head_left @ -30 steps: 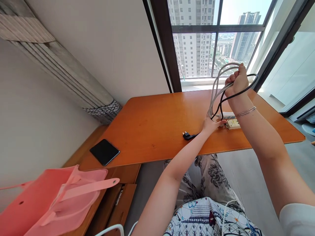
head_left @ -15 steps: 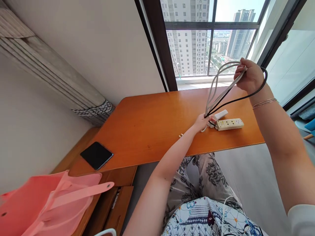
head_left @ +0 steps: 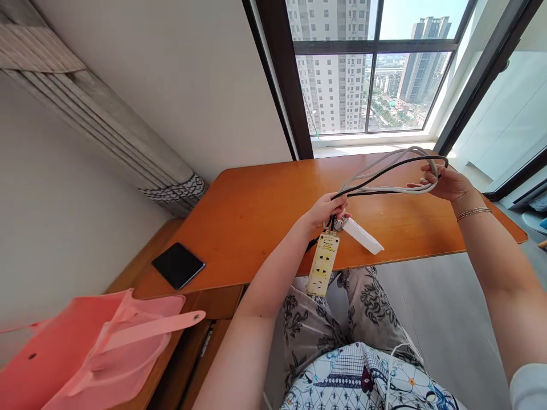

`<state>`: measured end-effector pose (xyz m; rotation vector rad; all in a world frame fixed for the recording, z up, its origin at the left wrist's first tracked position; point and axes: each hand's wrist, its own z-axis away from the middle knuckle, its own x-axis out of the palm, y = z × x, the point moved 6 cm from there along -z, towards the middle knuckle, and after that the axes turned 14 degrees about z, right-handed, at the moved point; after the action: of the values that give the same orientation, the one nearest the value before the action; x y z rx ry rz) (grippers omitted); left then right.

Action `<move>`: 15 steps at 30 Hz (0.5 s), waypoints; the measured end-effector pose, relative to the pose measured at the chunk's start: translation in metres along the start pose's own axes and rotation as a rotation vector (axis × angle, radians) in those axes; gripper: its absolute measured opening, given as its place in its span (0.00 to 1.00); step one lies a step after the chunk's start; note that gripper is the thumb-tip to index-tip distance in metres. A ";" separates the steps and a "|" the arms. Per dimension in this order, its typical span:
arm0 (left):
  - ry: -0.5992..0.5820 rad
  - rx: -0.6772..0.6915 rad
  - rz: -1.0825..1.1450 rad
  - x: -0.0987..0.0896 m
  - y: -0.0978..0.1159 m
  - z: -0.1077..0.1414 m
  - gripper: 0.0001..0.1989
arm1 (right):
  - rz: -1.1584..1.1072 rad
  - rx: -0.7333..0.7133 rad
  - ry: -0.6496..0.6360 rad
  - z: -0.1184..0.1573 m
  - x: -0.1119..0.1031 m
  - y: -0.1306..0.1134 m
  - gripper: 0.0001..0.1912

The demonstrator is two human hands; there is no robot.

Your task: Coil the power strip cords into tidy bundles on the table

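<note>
My left hand is closed round a bundle of cables, pinching it above the front part of the table. From that grip the cream power strip hangs tilted past the table's front edge, its sockets facing me. Beside it a white bar-shaped piece, possibly a second strip, slants down to the right. White and black cables stretch rightward in long loops to my right hand. Its curled fingers hold the far end of the loops, partly hidden by the cables.
The brown table has a black tablet on its left corner. A pink bag stands at lower left by a wooden drawer unit. A window lies behind the table, and a tied curtain hangs at left.
The power strip and white bar have lifted off the table and swung toward me, hanging from my left hand. My right hand has come down, and the cable loops now lie nearly level.
</note>
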<state>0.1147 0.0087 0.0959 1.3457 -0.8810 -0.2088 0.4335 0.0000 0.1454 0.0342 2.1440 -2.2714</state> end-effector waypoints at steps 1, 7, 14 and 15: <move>0.001 -0.005 -0.001 0.000 0.002 0.002 0.29 | -0.022 0.029 0.023 -0.001 0.002 0.006 0.21; 0.154 0.010 0.172 0.006 0.021 0.010 0.29 | -0.112 0.246 0.097 -0.007 0.045 0.059 0.20; 0.498 0.250 0.422 0.008 0.047 0.018 0.27 | 0.244 0.184 0.187 0.000 0.085 0.074 0.19; 0.544 0.284 0.429 0.004 0.048 0.019 0.26 | 0.251 0.155 0.173 0.001 0.086 0.070 0.20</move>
<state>0.0887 0.0042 0.1403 1.3407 -0.7234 0.6099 0.3495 -0.0052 0.0735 0.4889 1.8986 -2.3523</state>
